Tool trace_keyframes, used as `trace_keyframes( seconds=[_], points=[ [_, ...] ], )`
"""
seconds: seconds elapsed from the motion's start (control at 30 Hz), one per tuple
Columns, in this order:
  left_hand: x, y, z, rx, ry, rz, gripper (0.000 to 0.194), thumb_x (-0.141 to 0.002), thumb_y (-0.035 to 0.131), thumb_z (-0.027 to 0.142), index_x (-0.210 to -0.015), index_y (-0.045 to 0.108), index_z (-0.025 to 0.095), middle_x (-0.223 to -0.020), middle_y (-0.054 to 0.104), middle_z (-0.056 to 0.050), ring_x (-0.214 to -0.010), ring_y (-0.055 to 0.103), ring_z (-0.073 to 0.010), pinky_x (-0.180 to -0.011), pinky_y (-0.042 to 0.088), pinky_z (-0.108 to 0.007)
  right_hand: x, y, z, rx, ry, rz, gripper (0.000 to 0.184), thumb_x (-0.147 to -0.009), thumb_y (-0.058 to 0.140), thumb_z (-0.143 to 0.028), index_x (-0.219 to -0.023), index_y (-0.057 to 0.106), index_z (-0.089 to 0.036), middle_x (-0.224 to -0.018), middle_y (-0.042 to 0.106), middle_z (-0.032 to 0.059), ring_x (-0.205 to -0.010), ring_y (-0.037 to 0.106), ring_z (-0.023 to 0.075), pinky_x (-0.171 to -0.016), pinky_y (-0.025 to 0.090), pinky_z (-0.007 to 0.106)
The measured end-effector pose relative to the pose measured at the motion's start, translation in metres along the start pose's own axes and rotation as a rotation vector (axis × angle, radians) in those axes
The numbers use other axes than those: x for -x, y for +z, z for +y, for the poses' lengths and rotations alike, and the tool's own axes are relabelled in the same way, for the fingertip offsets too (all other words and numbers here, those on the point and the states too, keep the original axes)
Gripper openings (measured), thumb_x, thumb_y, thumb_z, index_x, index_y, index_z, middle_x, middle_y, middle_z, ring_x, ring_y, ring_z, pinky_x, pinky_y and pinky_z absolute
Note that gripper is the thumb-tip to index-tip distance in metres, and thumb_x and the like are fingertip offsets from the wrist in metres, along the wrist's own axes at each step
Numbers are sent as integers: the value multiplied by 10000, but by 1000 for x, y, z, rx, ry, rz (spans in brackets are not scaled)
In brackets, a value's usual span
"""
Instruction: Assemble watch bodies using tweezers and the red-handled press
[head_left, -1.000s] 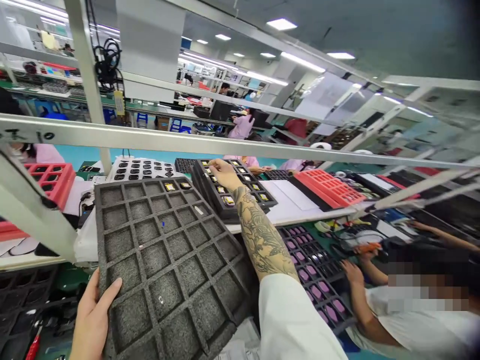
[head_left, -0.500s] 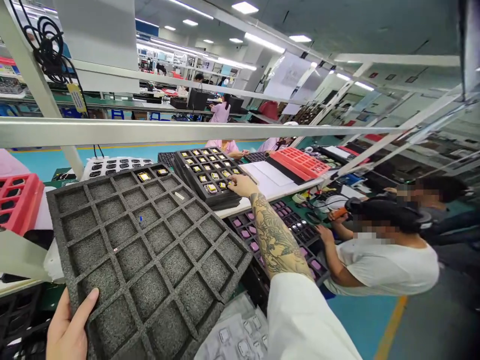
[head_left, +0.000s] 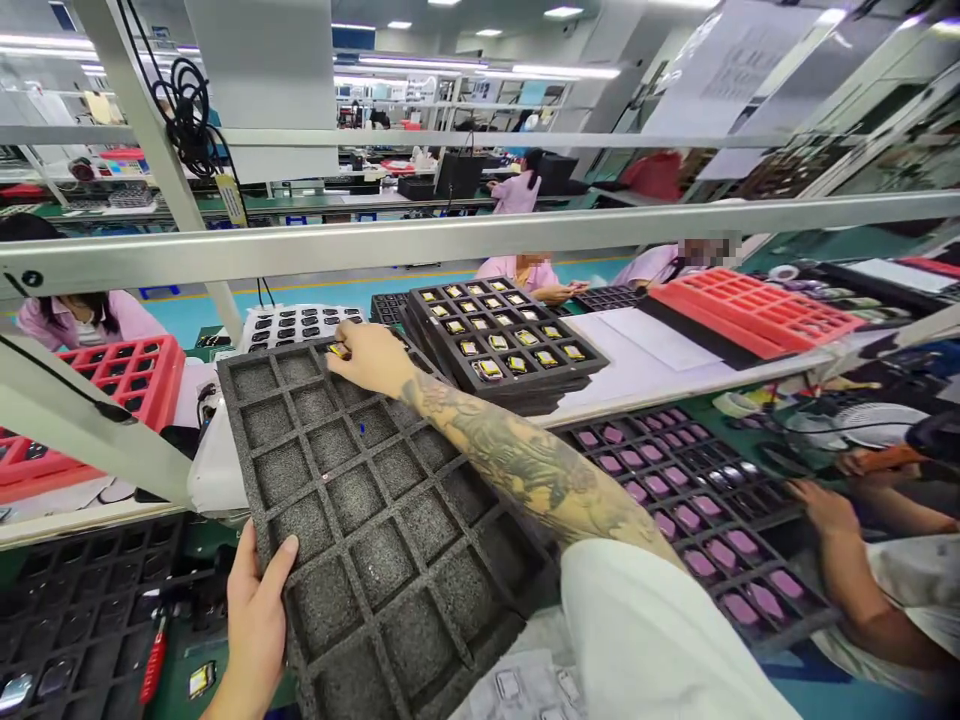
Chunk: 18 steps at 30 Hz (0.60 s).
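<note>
With the dark foam tray (head_left: 360, 490) as my clock face, my left hand (head_left: 255, 625) grips its edge at eight o'clock, fingers curled in, thumb pressed over the rim. My right hand (head_left: 375, 358) reaches over the far side near eleven o'clock, its fingers drawn almost together on a small black part with a yellow face (head_left: 340, 351). My fingers cover much of it, so I can't tell whether it touches the compartment below. Most of the tray's visible compartments show bare foam, and one carries a blue speck (head_left: 362, 428).

At one o'clock, just beyond my forearm, stands a stack of dark trays (head_left: 517, 395), its top one filled with yellow-faced parts. A white tray of black pieces (head_left: 304, 325) sits at eleven, and red trays lie at ten (head_left: 124, 385) and two (head_left: 757, 310). Out at three is a tray of purple pieces (head_left: 697, 510), with a co-worker's hand (head_left: 825, 512) at its far edge. At eight, on the green surface (head_left: 184, 645), a red-handled tool (head_left: 155, 660) lies near a loose yellow-faced part (head_left: 201, 680).
</note>
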<state>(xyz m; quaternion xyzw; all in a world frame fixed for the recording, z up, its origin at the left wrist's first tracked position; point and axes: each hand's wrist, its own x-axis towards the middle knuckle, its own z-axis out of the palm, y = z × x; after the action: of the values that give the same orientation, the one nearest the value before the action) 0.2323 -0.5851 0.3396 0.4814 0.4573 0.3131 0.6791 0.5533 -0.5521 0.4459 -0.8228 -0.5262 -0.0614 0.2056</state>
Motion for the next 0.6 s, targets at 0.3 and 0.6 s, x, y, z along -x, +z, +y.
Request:
trace_keyframes(
  seconds=[0.3, 0.6],
  points=[
    [-8, -31, -5, -21, -19, 71, 853, -724, 975, 579, -1456, 715, 225, -1444, 775, -81, -1565, 549, -473, -1398, 345, -622, 24, -85, 123, 235, 285, -67, 260, -1118, 651, -432, -1200, 755, -208, -1256, 787, 102, -1231, 709, 281, -1142, 539, 449],
    [-11, -34, -10, -21, -26, 87, 846, -667, 1002, 552, -1412, 752, 239, -1361, 805, -52, -1505, 606, -460, -1387, 384, -610, 95, -59, 200, 304, 599, -232, 333, -1085, 767, -457, -1246, 742, -167, -1282, 751, 98, -1163, 739, 246, -1062, 641, 479]
  ],
)
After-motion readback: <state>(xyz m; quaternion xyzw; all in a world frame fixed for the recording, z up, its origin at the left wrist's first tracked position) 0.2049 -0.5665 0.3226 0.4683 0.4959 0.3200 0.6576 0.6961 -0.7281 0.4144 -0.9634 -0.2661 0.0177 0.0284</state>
